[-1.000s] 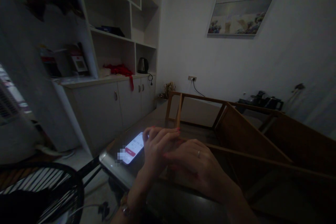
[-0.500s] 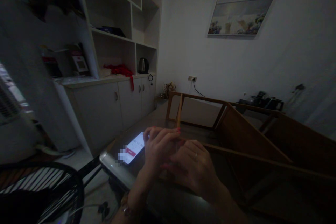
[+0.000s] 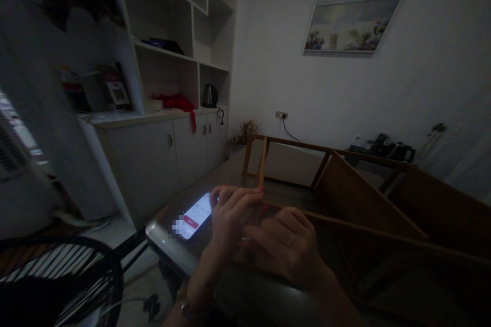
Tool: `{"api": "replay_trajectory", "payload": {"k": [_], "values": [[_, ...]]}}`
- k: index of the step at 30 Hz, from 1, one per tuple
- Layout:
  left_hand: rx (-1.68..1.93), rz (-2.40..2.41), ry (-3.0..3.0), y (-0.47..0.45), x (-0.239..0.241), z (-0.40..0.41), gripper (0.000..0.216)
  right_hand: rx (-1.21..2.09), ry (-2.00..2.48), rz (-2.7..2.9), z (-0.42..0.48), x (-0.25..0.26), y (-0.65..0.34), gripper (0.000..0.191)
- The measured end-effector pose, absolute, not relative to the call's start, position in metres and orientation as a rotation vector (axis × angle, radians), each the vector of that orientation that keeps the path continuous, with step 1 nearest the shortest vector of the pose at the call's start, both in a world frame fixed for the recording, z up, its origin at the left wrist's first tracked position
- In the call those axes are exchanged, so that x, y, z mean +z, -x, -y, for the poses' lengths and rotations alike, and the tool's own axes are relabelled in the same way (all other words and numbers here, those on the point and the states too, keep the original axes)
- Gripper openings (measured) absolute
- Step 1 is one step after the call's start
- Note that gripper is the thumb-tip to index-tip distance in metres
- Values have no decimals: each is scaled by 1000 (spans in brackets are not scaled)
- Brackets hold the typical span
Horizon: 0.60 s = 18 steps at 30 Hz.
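A wooden frame (image 3: 291, 184) with several slats and panels lies on its side on a dark table (image 3: 226, 173). At its near left end, my left hand (image 3: 232, 214) is closed over the wood, fingers bent and pointing right; the gripped part is mostly hidden. My right hand (image 3: 289, 245), with a ring on one finger, is just to the right, close to the left one. Its fingers are bent and smeared by motion, so I cannot make out whether it holds anything. A lit phone (image 3: 197, 216) lies on the table left of my left hand.
A black slatted chair (image 3: 76, 260) stands at the lower left. White cabinets (image 3: 146, 163) and shelves line the left wall, bearing a kettle (image 3: 209, 96) and a red cloth (image 3: 176, 102). Behind the frame, a cord hangs from a wall socket (image 3: 282, 114).
My right hand has shifted slightly, its fingers lifting and spreading a little away from my left hand. My left hand, the frame and the phone stay in place.
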<state>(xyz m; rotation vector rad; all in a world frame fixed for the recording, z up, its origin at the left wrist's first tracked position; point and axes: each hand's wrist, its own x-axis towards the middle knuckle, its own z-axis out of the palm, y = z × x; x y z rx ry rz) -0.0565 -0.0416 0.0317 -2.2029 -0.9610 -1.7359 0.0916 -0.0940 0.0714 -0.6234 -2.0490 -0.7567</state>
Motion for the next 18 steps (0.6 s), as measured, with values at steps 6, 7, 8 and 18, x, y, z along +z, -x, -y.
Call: {"api": "replay_trajectory", "payload": {"k": [6,7,8,18], "values": [[-1696,1000,2266,59,37,45,14,-815,595,1944,97,73,-92,7],[-1697,1007,2262,59,37,45,14,-781,583,1952,96,72,-92,8],[-1702,1006,2251,58,37,45,13,-741,568,1966,96,72,-93,12],[-1719,944,2258,59,35,44,12,-428,480,2095,92,69,-100,18]]}}
